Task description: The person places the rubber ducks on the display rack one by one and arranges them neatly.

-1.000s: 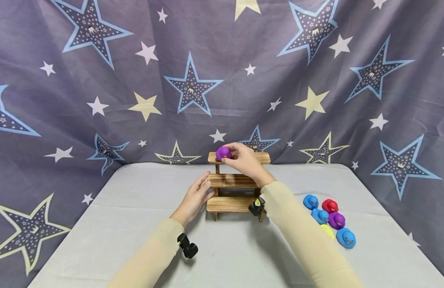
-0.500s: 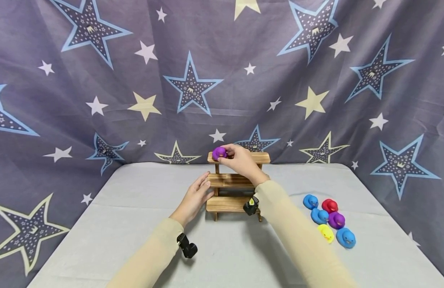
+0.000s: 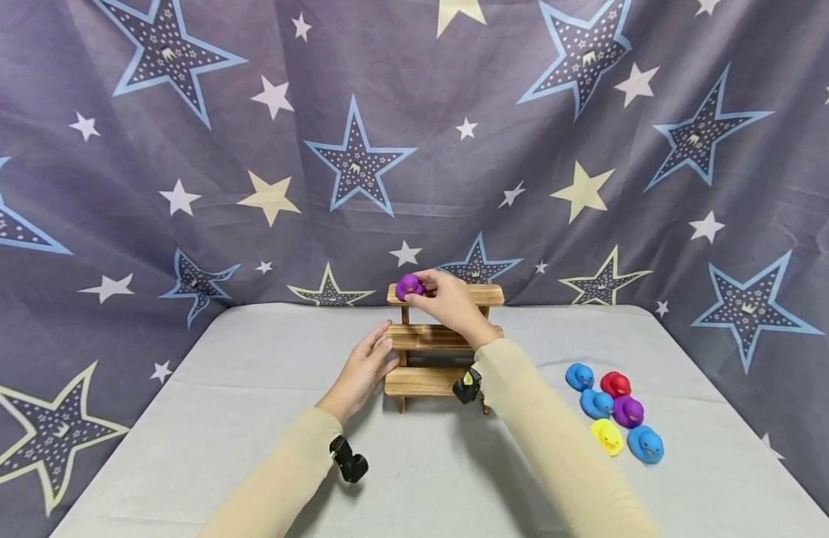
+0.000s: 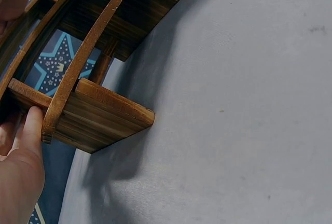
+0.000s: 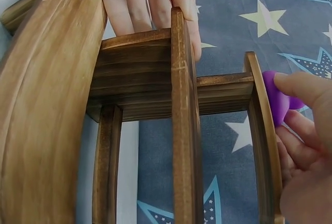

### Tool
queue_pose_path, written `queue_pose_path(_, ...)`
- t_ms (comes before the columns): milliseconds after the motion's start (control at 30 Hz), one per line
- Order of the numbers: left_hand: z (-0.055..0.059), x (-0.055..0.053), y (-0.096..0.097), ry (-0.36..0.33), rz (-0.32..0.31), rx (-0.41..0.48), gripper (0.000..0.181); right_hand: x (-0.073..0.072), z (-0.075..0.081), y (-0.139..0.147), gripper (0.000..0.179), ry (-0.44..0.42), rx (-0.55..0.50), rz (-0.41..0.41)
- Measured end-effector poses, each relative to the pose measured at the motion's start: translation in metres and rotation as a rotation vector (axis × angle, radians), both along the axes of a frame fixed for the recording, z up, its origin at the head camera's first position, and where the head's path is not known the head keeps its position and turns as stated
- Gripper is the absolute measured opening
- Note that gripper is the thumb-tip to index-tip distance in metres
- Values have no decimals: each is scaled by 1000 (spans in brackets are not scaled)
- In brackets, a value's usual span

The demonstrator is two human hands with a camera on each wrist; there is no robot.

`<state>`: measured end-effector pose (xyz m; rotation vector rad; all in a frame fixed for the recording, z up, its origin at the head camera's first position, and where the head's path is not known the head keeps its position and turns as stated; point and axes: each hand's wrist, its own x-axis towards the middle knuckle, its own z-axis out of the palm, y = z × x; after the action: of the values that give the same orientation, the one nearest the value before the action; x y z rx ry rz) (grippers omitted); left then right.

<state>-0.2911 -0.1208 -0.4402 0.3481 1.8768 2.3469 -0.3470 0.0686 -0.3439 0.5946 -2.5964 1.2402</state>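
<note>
A three-tier wooden stand [image 3: 431,338] stands at the far middle of the table. At the left end of its top tier, my right hand [image 3: 458,306] pinches a purple rubber duck [image 3: 408,286] between thumb and fingers. In the right wrist view the duck [image 5: 276,97] sits right against the top board, its far part hidden by the thumb. My left hand [image 3: 362,372] rests against the stand's left side with its fingers extended. The left wrist view shows those fingertips [image 4: 34,117] at the side frame.
Right of the stand lie several rubber ducks: three blue, including a front one [image 3: 646,444], a red [image 3: 616,385], a purple [image 3: 628,411] and a yellow [image 3: 607,437]. A star-patterned cloth [image 3: 455,187] hangs behind the pale-covered table [image 3: 273,359].
My right hand has moved slightly left along the top tier with the purple duck, then nearly stopped. My left hand has stayed in place at the stand's side.
</note>
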Motion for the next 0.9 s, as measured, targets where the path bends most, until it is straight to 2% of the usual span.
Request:
queue_pose_path(200,1,0,-1,6,-7,-4,56,0,1,0,55,7,28,27)
queue_pose_path(467,1,1,0,3,-9,8,56,2,1,4,63,-14,-9,59)
queue_pose_path(733,0,1,-1,17,-13,-3,57,14,6,21,71,-67,-13,87)
queue_pose_path(900,-2,0,-1,16,-7,4,56,22,7,35,68,-91,-31,117)
